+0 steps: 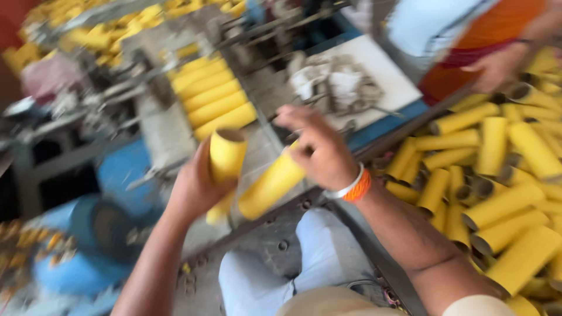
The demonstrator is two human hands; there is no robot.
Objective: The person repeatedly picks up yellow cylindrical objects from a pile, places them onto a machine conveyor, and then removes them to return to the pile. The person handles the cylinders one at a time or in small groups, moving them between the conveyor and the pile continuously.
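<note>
The picture is motion-blurred. My left hand (196,187) grips a yellow cardboard tube (226,158) held nearly upright, its open end facing up. My right hand (319,149), with a white and an orange band at the wrist, holds a second yellow tube (270,186) tilted down to the left. The two tubes are close together above a grey metal bench (275,234). My knees in pale blue trousers (310,257) show below.
A heap of yellow tubes (497,175) lies at the right. A row of tubes (213,96) rests on a machine ahead. Another person in orange (492,35) reaches a hand (497,67) toward the heap. A blue motor (88,246) sits lower left.
</note>
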